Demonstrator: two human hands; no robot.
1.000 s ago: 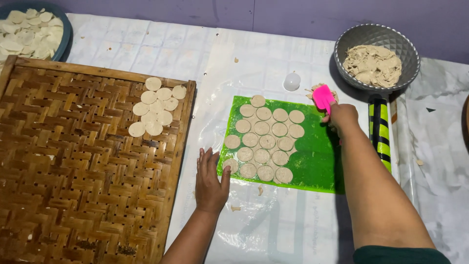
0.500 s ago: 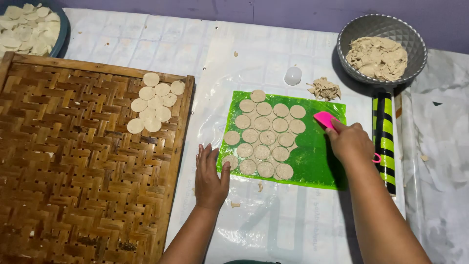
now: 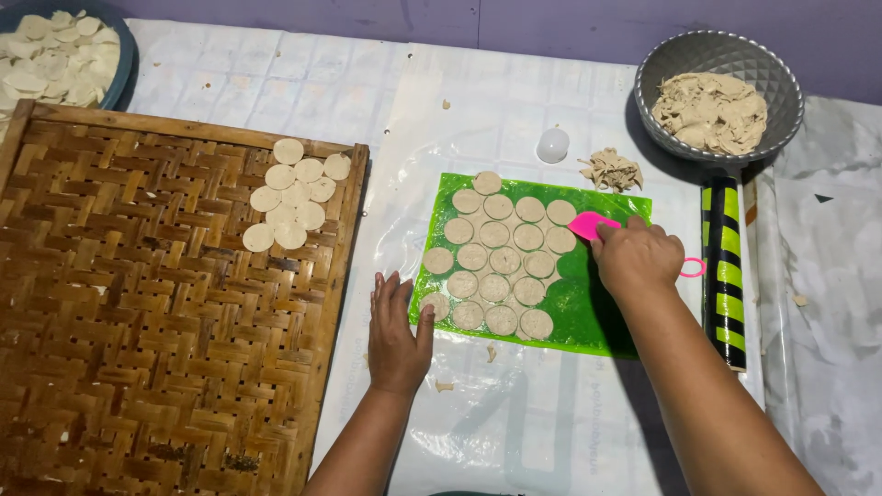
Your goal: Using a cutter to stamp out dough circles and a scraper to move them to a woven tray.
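1. At the far left edge, a dark blue round bowl point(image 3: 118, 37) heaped with pale dough discs sits as it did a second ago; nothing there has shifted.
2. The brown woven bamboo tray point(image 3: 138, 349) lies unchanged on the counter point(image 3: 303, 83), which is covered in white plastic sheeting. The same small cluster of flat round dough discs point(image 3: 292, 204) sits at the tray's upper right corner, with no more and no fewer than before.
3. The left hand point(image 3: 399, 323) lies flat and empty, fingers spread, pressed on the sheeting just beside the left edge of the bright green plastic mat point(image 3: 588, 317). It has stayed put throughout, steadying the mat.
4. On the mat, the cut pale dough rounds point(image 3: 496, 259) lie in close rows, touching one another. The scrap dough between them looks already lifted away.
5. The right hand point(image 3: 638, 259) is clenched around a pink plastic scraper point(image 3: 593, 224). A second ago it was up near the bowl; it has since come back down, and the blade now rests at the right edge of the rounds.
6. A small pile of beige dough trimmings point(image 3: 611, 169), absent a second ago, now lies above the mat near a small white round cap point(image 3: 552, 144).
7. Farther right sit a grey faceted bowl point(image 3: 680, 55) of scraps and a black-and-yellow striped rolling pin point(image 3: 723, 266), both unmoved.
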